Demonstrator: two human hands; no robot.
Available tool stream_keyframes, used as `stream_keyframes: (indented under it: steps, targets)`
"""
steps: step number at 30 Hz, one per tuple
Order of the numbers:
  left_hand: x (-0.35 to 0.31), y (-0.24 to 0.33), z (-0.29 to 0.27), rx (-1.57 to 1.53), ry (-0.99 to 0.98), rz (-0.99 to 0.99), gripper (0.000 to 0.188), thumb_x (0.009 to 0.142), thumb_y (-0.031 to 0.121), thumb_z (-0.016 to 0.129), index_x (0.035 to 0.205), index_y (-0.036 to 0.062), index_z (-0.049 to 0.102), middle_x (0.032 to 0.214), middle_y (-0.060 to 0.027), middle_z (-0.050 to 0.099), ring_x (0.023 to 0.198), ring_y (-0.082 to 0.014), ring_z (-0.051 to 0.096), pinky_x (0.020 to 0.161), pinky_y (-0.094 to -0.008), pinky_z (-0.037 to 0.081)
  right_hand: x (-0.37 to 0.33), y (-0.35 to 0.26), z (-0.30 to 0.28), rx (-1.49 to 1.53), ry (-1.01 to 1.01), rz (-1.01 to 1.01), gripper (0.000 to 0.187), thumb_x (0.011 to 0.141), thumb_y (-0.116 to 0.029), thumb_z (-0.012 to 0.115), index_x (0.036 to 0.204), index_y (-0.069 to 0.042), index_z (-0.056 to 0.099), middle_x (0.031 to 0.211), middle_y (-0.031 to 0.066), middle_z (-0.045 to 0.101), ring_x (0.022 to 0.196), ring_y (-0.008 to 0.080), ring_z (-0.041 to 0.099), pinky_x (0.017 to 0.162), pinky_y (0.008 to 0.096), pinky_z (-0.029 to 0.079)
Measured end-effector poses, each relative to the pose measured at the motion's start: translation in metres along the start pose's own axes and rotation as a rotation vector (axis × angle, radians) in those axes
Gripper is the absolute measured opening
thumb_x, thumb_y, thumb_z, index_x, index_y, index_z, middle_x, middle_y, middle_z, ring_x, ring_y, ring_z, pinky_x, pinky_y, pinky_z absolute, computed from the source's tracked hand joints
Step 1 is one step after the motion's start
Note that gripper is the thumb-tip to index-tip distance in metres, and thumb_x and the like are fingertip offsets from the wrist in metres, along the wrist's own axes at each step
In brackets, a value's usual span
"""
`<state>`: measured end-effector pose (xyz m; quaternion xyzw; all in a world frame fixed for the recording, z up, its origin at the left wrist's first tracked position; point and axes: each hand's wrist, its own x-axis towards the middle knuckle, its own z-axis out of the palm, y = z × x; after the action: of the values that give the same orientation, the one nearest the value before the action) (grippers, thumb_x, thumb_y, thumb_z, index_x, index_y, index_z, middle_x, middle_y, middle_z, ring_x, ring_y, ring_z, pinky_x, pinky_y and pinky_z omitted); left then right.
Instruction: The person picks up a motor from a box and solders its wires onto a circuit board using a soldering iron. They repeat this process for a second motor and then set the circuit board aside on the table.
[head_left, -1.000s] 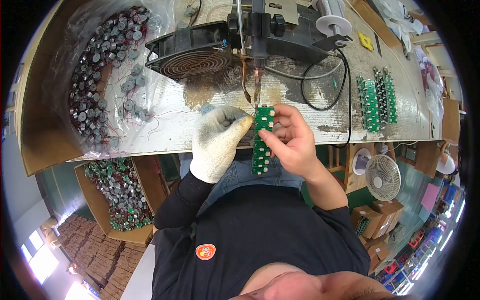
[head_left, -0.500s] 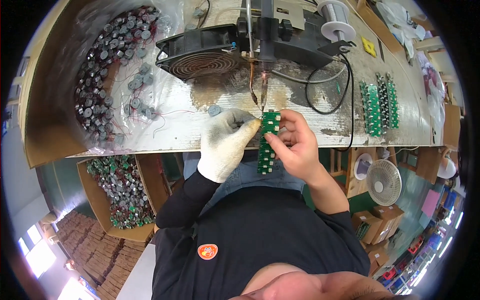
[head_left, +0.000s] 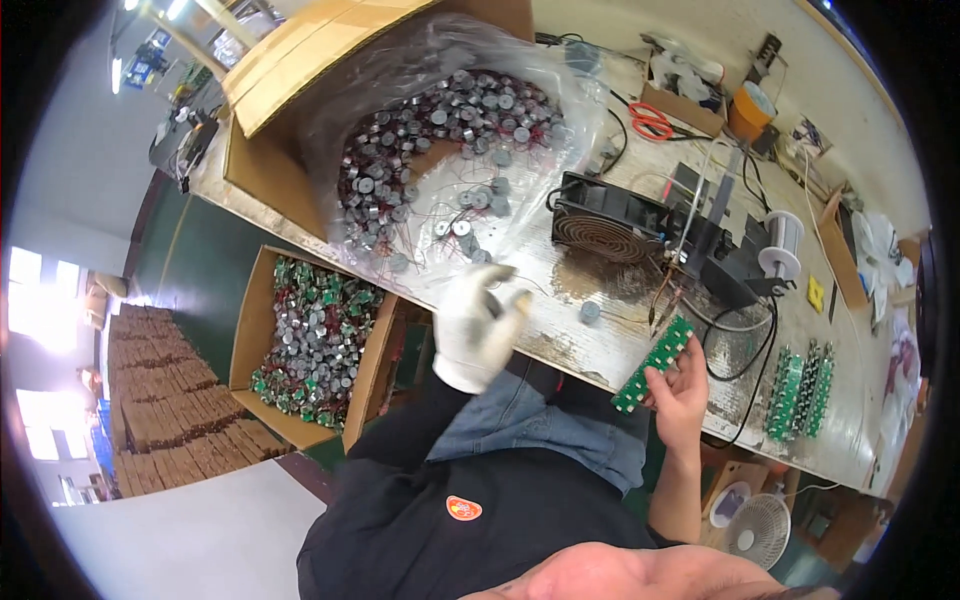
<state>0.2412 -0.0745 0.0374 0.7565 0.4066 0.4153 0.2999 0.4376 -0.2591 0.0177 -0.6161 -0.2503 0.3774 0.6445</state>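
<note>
My right hand [head_left: 682, 392] holds a green circuit board strip [head_left: 652, 368] by its edge, thumb on top, just below the tip of an upright soldering iron [head_left: 672, 290]. My left hand [head_left: 478, 328], in a white work glove with dark smudges, hovers over the table's front edge. Its thumb and fingers are apart with nothing visible between them, though motion blurs them a little. Beyond it lie loose small round grey parts [head_left: 485, 197] with thin red wires on clear plastic. A single round grey part [head_left: 590, 312] with a wire rests between my hands, near the iron.
A black fan [head_left: 605, 225] stands beside the iron, with a solder spool [head_left: 782, 240] to its right. More circuit board strips [head_left: 800, 390] lie at the right. An open carton [head_left: 290, 190] holds a heap of grey parts; another carton [head_left: 262, 345] below the table holds wired boards.
My left hand has left the board and moved left toward the grey parts, its fingers parting. My right hand still holds the board, now tilted. The whole view has turned leftward.
</note>
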Motion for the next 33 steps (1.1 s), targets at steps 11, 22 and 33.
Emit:
stream_keyframes:
  steps: [11,22,33]
  targets:
    - [0.057,-0.048,-0.031,0.435,-0.495,0.484,0.024,0.077,0.003,0.058,0.1,0.0098,0.061,0.094,-0.0079,0.062,0.078,-0.0276,0.064,0.067,-0.0355,0.052,0.012,0.009,0.001,0.041,-0.038,-0.053,0.066,0.086,0.008,0.058,0.142,0.005,0.023,0.117,0.0139,0.055,0.067,0.0077,0.057,0.045,0.0174,0.044]
    - [0.062,-0.023,-0.039,-0.342,-0.477,-0.294,0.026,0.093,0.014,0.059,0.109,-0.0062,0.063,0.08,-0.0051,0.067,0.068,-0.0082,0.059,0.06,-0.0215,0.046,0.008,0.001,-0.004,0.021,-0.046,-0.037,0.066,0.085,0.006,0.058,0.143,0.005,0.024,0.118,0.0149,0.057,0.067,0.0066,0.057,0.045,0.0166,0.043]
    - [0.02,0.0,0.002,-0.634,-0.417,-0.499,0.03,0.09,0.016,0.063,0.109,-0.0071,0.063,0.084,-0.0105,0.068,0.067,-0.0124,0.061,0.063,-0.023,0.047,0.007,0.004,-0.008,0.056,-0.028,0.009,0.069,0.085,0.006,0.061,0.142,0.006,0.023,0.115,0.0158,0.054,0.071,0.0098,0.059,0.047,0.0192,0.045]
